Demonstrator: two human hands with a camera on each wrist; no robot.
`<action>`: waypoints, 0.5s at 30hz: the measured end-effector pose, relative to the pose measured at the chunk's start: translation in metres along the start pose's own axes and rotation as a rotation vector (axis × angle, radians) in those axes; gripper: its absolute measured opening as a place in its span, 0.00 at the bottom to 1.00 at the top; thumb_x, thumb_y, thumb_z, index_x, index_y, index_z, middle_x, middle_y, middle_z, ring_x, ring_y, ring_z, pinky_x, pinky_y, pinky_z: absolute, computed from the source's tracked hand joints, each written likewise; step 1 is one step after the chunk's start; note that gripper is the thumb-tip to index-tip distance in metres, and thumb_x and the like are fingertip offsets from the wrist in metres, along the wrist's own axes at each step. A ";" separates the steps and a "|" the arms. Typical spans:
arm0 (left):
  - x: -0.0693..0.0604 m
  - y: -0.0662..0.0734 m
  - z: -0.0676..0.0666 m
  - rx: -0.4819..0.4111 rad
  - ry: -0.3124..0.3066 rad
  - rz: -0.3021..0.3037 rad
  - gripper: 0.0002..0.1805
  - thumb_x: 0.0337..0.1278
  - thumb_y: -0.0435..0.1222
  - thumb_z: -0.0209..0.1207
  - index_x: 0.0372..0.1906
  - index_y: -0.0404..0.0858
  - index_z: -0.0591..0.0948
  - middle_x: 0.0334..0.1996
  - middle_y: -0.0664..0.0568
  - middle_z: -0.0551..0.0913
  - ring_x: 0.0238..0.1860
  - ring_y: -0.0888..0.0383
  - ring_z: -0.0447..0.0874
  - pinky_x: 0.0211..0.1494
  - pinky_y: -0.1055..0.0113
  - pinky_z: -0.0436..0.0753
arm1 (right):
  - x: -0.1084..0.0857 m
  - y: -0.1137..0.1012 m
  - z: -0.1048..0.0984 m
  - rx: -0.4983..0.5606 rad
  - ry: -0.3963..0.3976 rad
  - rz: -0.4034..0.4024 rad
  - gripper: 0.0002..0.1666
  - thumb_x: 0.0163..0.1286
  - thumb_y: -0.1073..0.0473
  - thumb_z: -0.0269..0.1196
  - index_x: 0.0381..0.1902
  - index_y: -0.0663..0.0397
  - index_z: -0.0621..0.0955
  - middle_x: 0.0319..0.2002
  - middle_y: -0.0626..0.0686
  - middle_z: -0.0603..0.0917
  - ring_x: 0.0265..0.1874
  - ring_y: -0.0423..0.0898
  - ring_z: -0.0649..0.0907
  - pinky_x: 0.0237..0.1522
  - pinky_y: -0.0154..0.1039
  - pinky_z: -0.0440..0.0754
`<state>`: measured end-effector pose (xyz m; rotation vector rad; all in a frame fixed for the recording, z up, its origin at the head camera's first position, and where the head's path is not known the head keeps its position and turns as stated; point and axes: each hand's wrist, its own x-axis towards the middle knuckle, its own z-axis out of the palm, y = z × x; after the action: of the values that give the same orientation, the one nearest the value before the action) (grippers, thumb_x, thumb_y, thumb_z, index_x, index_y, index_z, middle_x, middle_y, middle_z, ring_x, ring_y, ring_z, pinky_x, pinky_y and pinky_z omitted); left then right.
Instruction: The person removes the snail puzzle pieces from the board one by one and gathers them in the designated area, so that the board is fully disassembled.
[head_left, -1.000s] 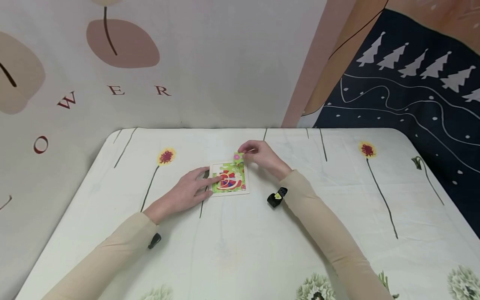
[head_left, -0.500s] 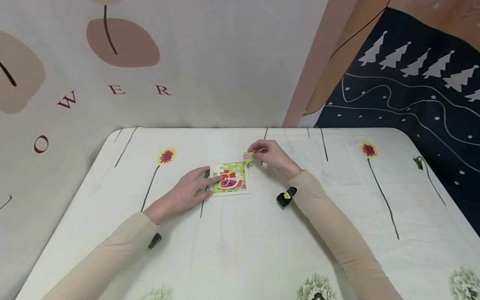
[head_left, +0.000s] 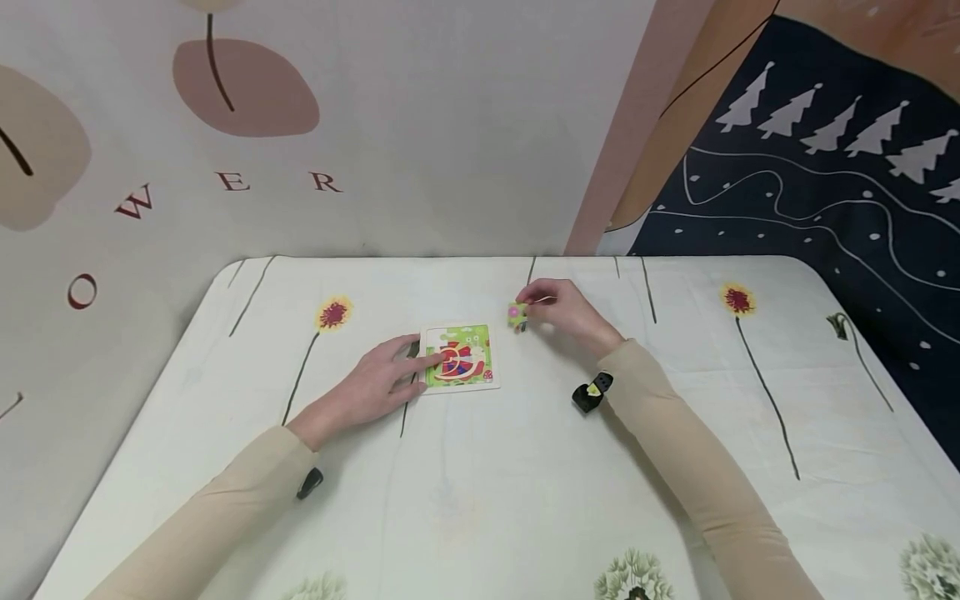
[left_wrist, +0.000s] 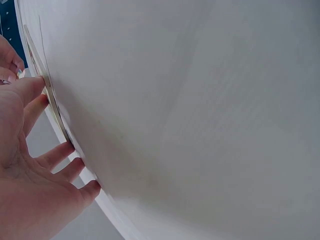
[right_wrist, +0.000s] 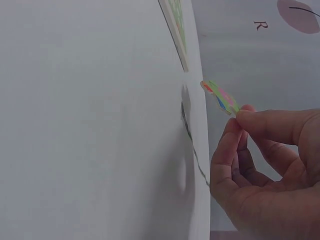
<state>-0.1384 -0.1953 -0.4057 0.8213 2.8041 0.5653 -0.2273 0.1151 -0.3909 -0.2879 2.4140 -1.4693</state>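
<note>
A square jigsaw puzzle (head_left: 472,369) in a pale frame lies flat on the table, printed green with a red and blue figure. My left hand (head_left: 371,382) rests on its left side, the index finger stretched over the picture. In the left wrist view, that hand's (left_wrist: 30,145) fingers are spread along the thin board edge (left_wrist: 57,112). Right of the puzzle, my right hand (head_left: 566,315) pinches a green puzzle piece (head_left: 517,314) with a pink spot. The right wrist view shows the piece (right_wrist: 222,97) between thumb and fingertips, held above the table and apart from the board.
The table (head_left: 465,500) wears a white cloth printed with flowers and stems. A pale wall hanging (head_left: 450,125) rises behind its far edge, and a dark cloth (head_left: 810,183) with printed trees hangs at the right.
My right hand has moved right, carrying the puzzle piece from above the board's top right corner to a spot beside it. The left hand and the board have stayed in place.
</note>
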 end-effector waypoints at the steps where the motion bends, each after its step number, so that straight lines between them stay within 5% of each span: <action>1: 0.000 0.000 0.000 -0.001 -0.002 -0.002 0.27 0.66 0.40 0.60 0.70 0.47 0.74 0.73 0.33 0.63 0.73 0.35 0.60 0.72 0.39 0.63 | -0.001 0.001 -0.002 -0.004 0.002 -0.002 0.15 0.70 0.66 0.59 0.52 0.63 0.81 0.53 0.61 0.81 0.52 0.54 0.80 0.53 0.41 0.74; 15: 0.000 0.001 0.001 -0.014 0.017 0.007 0.26 0.66 0.40 0.60 0.69 0.46 0.75 0.72 0.33 0.64 0.73 0.35 0.61 0.71 0.38 0.63 | -0.006 0.012 -0.019 -0.071 0.022 -0.010 0.14 0.71 0.64 0.59 0.52 0.63 0.82 0.51 0.62 0.82 0.51 0.55 0.81 0.52 0.40 0.73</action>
<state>-0.1374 -0.1947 -0.4065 0.8281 2.8105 0.5945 -0.2287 0.1381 -0.3925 -0.3012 2.4892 -1.4007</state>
